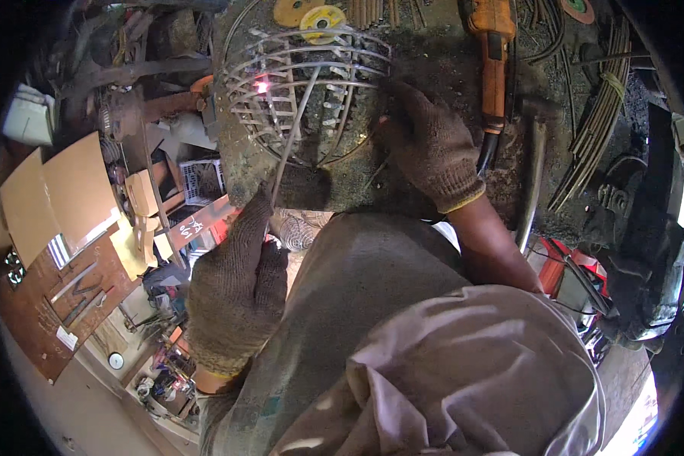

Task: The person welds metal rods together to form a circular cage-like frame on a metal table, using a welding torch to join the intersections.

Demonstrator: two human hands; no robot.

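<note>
I see the wire cage (304, 91) lying on the grimy table (433, 68), a red glow at one joint. My left hand (235, 289) has its fingers clamped on a thin rod (292, 129) reaching into it; my right hand (429, 144) presses the cage rim, fingers together. I judge the cage light, stiff, hot near the glow; take the far rim. Orange grinder (494, 53) lies beside. Cluttered workshop around.

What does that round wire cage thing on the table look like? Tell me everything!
The wire cage is a dome of thin, grey metal rods: curved hoops crossed by short bars. It lies on a dirty workbench. A small pink-red glow shines on its left side, where a thin rod held by the gloved left hand reaches. The gloved right hand rests at its right edge.
</note>
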